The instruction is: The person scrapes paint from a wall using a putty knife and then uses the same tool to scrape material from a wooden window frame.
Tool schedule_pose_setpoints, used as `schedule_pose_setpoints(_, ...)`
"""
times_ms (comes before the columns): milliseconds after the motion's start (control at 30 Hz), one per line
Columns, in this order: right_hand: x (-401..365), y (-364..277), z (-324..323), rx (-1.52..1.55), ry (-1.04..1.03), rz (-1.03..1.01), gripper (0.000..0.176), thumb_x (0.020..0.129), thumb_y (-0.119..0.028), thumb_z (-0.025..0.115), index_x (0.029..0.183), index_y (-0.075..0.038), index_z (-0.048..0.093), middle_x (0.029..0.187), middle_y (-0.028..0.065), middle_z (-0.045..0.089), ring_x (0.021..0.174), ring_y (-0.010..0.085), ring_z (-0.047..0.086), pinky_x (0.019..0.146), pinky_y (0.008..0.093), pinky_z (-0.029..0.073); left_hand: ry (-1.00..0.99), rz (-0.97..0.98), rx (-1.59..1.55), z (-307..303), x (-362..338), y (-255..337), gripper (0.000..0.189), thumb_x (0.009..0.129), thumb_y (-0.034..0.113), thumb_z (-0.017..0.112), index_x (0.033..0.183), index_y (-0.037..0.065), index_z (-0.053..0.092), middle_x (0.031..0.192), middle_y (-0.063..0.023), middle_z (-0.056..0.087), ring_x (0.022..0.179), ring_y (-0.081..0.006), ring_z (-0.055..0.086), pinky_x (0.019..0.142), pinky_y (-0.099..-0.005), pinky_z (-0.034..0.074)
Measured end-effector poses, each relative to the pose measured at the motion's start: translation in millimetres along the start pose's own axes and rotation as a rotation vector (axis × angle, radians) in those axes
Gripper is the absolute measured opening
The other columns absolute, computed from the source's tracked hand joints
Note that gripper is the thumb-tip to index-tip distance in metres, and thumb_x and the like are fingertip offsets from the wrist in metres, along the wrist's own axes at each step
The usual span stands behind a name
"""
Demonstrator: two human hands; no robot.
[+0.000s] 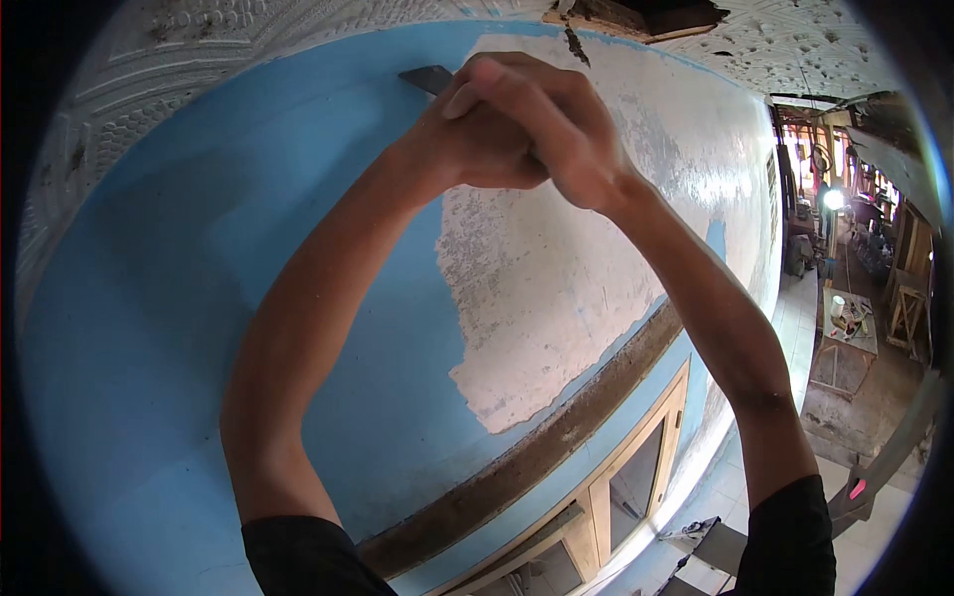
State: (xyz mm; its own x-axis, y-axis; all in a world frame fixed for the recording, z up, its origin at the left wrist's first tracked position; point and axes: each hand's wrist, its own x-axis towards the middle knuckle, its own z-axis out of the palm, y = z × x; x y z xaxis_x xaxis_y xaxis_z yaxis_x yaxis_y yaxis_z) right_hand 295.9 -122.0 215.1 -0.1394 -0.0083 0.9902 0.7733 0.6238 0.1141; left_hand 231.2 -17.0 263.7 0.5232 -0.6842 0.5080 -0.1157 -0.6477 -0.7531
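Observation:
Both hands are raised together against a wall with blue paint (368, 288) on the left and a bare, whitish scraped patch (537, 298) on the right. My left hand (477, 144) is closed, and a dark flat scraper blade (427, 78) sticks out at its upper left, over the blue paint near the patch's edge. The scraper's handle is hidden by the hands. My right hand (556, 119) lies over my left hand, its fingers wrapped round it and the hidden handle.
A brown beam (537, 452) runs below the patch, above a wooden window frame (601, 497). Overhead is a patterned ceiling (189, 50) with a broken opening (646, 18). At the right, a small table (850, 323) holds items, and a slanted wooden piece (889, 457) stands nearer.

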Motion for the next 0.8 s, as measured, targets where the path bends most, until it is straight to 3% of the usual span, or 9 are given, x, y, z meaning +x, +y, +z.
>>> schedule_pose_setpoints(100,-2,-3,2,-0.061,-0.022,-0.032,0.052,0.092,-0.046,0.048,0.081,-0.002,0.073,0.091,0.0156,0.068,0.086,0.0266,0.066,0.082,0.037,0.051,0.068,0.094,0.128,8,1,-8,0.027,0.072,0.022,0.068,0.096,0.01,0.066,0.093,-0.0054,0.068,0.096,-0.023,0.063,0.092,-0.0367,0.047)
schedule_pose_setpoints(300,5,1,-2,0.05,0.007,-0.04,0.055,0.092,-0.049,0.047,0.084,-0.001,0.073,0.087,0.0156,0.069,0.088,0.0256,0.066,0.083,0.0367,0.051,0.046,0.031,0.027,9,3,-17,0.029,0.072,0.022,0.067,0.097,0.007,0.065,0.094,-0.0088,0.068,0.096,-0.0235,0.063,0.09,-0.0372,0.048)
schedule_pose_setpoints(400,12,-4,-5,0.044,0.026,0.159,0.057,0.09,-0.051,0.048,0.084,0.0,0.072,0.083,0.0177,0.07,0.082,0.0263,0.068,0.076,0.0371,0.054,-0.031,-0.052,-0.057,1,4,-16,0.029,0.073,0.022,0.067,0.097,0.006,0.065,0.095,-0.0107,0.068,0.097,-0.0238,0.063,0.088,-0.0375,0.048)
schedule_pose_setpoints(500,12,-10,-6,-0.023,0.036,0.179,0.057,0.09,-0.05,0.049,0.079,0.001,0.072,0.08,0.0192,0.07,0.078,0.0269,0.069,0.071,0.0365,0.055,-0.09,-0.13,-0.131,-4,6,-16,0.03,0.073,0.022,0.067,0.098,0.004,0.064,0.095,-0.0127,0.068,0.097,-0.0242,0.063,0.087,-0.0379,0.048)
schedule_pose_setpoints(600,17,-9,-8,0.021,0.063,0.203,0.058,0.089,-0.05,0.05,0.075,0.002,0.072,0.077,0.0196,0.07,0.075,0.0276,0.069,0.069,0.0356,0.056,0.078,-0.058,-0.194,9,-1,-24,0.03,0.073,0.021,0.067,0.097,0.003,0.064,0.095,-0.014,0.068,0.095,-0.0256,0.064,0.085,-0.0386,0.049)
schedule_pose_setpoints(667,19,-9,-10,0.095,0.078,0.216,0.057,0.088,-0.049,0.05,0.074,0.002,0.072,0.072,0.019,0.069,0.071,0.0276,0.069,0.068,0.0364,0.056,0.117,-0.045,-0.151,14,-2,-33,0.03,0.074,0.021,0.068,0.098,0.004,0.065,0.095,-0.014,0.068,0.095,-0.0265,0.064,0.085,-0.039,0.049)
schedule_pose_setpoints(733,21,-6,-5,-0.015,0.074,0.149,0.057,0.088,-0.049,0.05,0.074,0.002,0.072,0.073,0.0188,0.069,0.071,0.0274,0.069,0.068,0.0364,0.057,0.164,-0.025,-0.087,11,5,-40,0.03,0.074,0.021,0.068,0.099,0.005,0.065,0.095,-0.0141,0.068,0.094,-0.0275,0.064,0.085,-0.0395,0.049)
schedule_pose_setpoints(800,16,-2,-3,-0.019,0.091,0.156,0.058,0.088,-0.05,0.05,0.074,0.001,0.072,0.074,0.0185,0.07,0.072,0.0272,0.069,0.069,0.0361,0.056,0.109,-0.039,-0.071,11,3,-35,0.031,0.074,0.022,0.068,0.1,0.005,0.065,0.095,-0.0141,0.068,0.094,-0.0277,0.065,0.086,-0.0396,0.049)
